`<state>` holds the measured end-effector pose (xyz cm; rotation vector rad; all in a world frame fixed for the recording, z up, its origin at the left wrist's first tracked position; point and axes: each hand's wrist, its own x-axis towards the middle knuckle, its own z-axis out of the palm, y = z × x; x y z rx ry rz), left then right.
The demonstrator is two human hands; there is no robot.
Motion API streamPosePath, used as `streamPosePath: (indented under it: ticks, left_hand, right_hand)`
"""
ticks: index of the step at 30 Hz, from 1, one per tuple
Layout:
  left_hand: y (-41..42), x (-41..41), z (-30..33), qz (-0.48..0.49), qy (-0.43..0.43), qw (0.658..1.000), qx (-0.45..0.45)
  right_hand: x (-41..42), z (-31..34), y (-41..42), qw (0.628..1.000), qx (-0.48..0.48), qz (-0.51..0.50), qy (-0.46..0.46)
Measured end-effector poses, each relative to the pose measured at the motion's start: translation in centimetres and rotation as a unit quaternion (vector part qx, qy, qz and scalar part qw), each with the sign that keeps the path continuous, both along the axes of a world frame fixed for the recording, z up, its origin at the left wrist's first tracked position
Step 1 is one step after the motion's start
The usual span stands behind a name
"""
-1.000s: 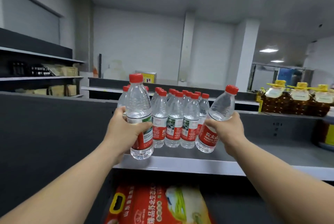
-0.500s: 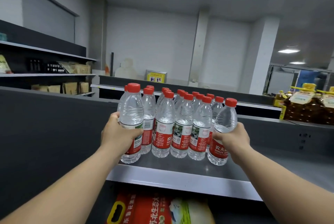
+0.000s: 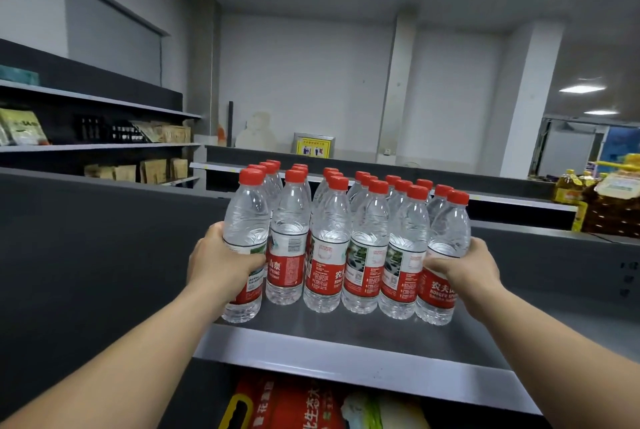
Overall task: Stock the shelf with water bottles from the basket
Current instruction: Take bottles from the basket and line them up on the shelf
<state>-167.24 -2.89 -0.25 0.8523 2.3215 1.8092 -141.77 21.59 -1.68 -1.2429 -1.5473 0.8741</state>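
My left hand (image 3: pixel 225 265) is wrapped around the leftmost water bottle (image 3: pixel 244 248), which stands upright at the left end of the front row on the shelf (image 3: pixel 346 356). Its base appears to meet the shelf surface, though I cannot confirm full contact. To its right, the stocked block of bottles (image 3: pixel 346 241) stands in tight rows, red caps level, several deep toward the dark back panel (image 3: pixel 104 255). At the right end, my right hand (image 3: pixel 467 269) is wrapped around the rightmost water bottle (image 3: pixel 441 255), also upright and touching its neighbour. Status: most of the visible stock is placed, and these two bottles are at or near their final positions; release remains. The basket is not in view, so the remaining count cannot be determined. Clearances: the left bottle stands nearest the shelf's front lip, with bare shelf in front of the others. Open shelf surface continues to the right of the block, toward the oil bottles (image 3: pixel 602 200). A red bag (image 3: pixel 294 404) occupies the level below.
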Motion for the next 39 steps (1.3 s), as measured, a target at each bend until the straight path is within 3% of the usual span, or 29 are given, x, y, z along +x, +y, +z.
streamPosePath:
  ticks: [8, 23, 30, 34, 39]
  left_hand:
    - [0.0, -0.2, -0.3, 0.0, 0.024, 1.0, -0.009]
    - [-2.6, 0.6, -1.1, -0.03, -0.025, 0.997, -0.071]
    - [-6.7, 1.8, -1.2, -0.045, -0.035, 0.996, -0.074]
    - [-10.2, 3.0, -2.5, -0.075, -0.043, 0.994, -0.065]
    - [-15.9, 4.5, -6.7, -0.117, -0.07, 0.987, -0.087]
  right_hand:
    - [0.6, -2.1, -0.5, 0.993, -0.08, 0.043, -0.078]
    - [1.5, -1.3, -4.8, 0.989, -0.1, 0.032, -0.102]
    - [1.4, -0.2, -10.4, 0.993, -0.08, 0.036, -0.084]
    - [0.6, 0.1, -16.5, 0.996, -0.022, 0.04, -0.07]
    - [-0.6, -3.6, -24.7, 0.998, -0.004, 0.039, -0.057]
